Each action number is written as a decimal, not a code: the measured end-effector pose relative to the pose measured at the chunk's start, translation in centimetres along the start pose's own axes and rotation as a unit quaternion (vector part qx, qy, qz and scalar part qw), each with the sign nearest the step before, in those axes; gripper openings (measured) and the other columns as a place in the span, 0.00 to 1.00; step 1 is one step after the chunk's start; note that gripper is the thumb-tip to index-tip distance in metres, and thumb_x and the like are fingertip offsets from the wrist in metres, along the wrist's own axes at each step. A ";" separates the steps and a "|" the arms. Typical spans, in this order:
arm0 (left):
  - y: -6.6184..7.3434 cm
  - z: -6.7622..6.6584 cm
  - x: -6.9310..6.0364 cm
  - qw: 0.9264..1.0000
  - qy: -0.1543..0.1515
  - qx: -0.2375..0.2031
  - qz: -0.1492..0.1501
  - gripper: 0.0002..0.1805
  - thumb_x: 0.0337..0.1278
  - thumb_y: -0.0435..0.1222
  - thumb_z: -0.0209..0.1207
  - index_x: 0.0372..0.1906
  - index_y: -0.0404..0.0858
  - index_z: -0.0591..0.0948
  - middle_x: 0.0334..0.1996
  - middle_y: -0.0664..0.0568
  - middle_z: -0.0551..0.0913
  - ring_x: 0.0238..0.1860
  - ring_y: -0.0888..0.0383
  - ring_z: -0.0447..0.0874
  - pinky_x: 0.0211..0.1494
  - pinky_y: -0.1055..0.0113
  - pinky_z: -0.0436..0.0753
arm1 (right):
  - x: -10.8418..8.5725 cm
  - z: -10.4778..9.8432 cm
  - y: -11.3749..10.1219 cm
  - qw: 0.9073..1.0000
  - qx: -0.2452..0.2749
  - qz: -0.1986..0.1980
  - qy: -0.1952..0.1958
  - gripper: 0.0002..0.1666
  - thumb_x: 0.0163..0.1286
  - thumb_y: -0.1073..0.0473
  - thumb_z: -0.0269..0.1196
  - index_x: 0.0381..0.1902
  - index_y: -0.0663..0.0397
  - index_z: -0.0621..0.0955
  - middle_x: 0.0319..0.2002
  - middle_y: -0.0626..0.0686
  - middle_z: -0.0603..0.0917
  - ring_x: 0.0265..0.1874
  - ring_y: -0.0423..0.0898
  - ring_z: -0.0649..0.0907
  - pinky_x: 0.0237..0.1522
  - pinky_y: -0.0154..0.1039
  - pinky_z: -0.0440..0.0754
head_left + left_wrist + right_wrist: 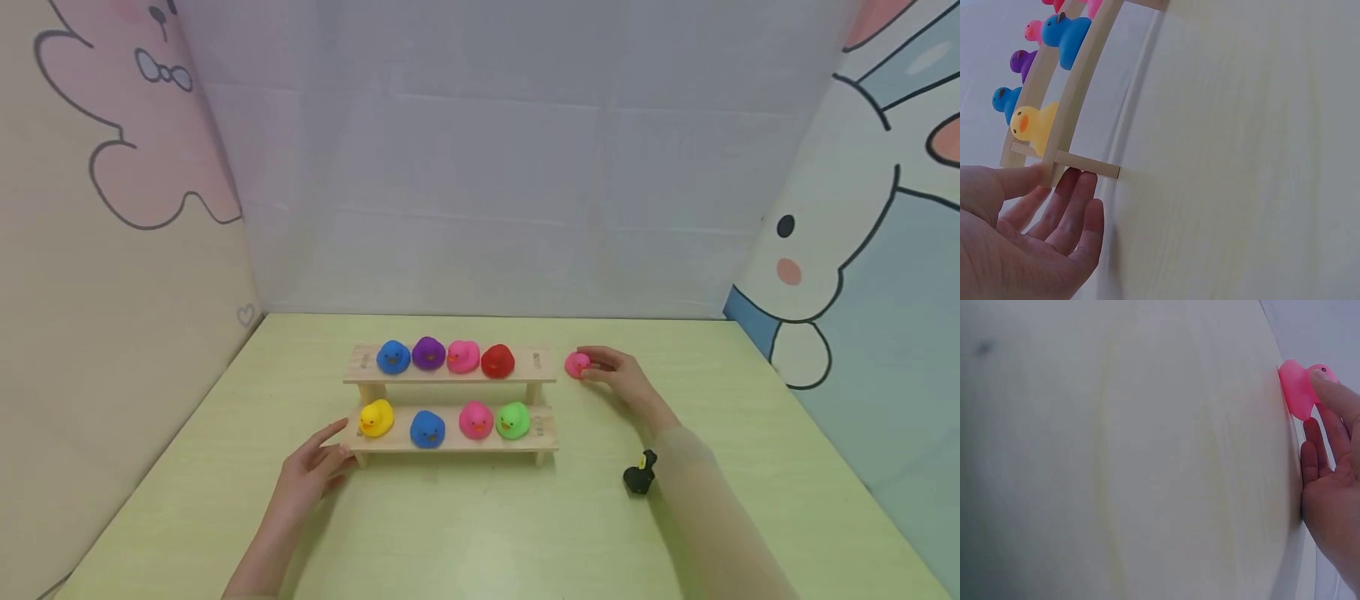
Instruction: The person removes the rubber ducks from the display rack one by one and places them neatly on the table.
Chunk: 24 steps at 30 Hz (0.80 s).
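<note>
"Pink duck: where is it?"
"Just right of the wooden rack, pinched in the right grip."
"And the left grip?"
"Holding the rack's lower left end. One careless tug could tilt it and topple the perched ducks."

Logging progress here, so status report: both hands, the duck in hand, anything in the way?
Left hand holding left end of two-tier rack. Right hand pinching pink duck, right of rack. Black toy near right sleeve, not between duck and rack.
</note>
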<state>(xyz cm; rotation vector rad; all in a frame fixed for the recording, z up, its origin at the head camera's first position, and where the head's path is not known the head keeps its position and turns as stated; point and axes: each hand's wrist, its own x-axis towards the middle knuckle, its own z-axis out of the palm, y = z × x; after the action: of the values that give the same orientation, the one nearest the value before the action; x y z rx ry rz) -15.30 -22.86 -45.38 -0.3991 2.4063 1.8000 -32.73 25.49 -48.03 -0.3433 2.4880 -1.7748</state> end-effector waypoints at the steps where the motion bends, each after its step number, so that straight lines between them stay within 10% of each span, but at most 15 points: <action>1: 0.0 0.0 0.0 1.000 0.000 0.000 0.000 0.27 0.74 0.41 0.52 0.74 0.49 0.65 0.58 0.44 0.82 0.54 0.57 0.86 0.48 0.69 0.84 | 0.0 0.0 0.0 1.000 0.000 0.001 0.001 0.32 0.66 0.63 0.66 0.67 0.63 0.72 0.65 0.68 0.75 0.47 0.27 0.81 0.52 0.19 0.74; 14: 0.0 0.0 0.1 1.000 0.001 -0.004 -0.010 0.28 0.73 0.42 0.53 0.74 0.50 0.66 0.56 0.48 0.84 0.54 0.58 0.87 0.47 0.69 0.83 | -0.2 -0.1 -0.5 1.000 -0.005 0.016 0.012 0.32 0.66 0.64 0.66 0.67 0.62 0.73 0.66 0.65 0.75 0.60 0.46 0.80 0.55 0.20 0.72; 24: 0.1 0.1 0.1 1.000 0.002 -0.001 -0.018 0.28 0.73 0.41 0.53 0.74 0.50 0.65 0.51 0.53 0.85 0.54 0.57 0.86 0.47 0.70 0.84 | -1.6 0.1 -3.8 0.999 0.037 0.012 0.024 0.36 0.70 0.65 0.61 0.73 0.64 0.64 0.74 0.65 0.64 0.75 0.66 0.58 0.76 0.61 0.54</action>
<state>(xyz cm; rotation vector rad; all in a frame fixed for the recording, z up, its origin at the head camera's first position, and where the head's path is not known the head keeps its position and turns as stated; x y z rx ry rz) -15.40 -22.79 -45.34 -0.4438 2.3845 1.7893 -30.58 24.58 -44.66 -0.2673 2.4401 -1.8818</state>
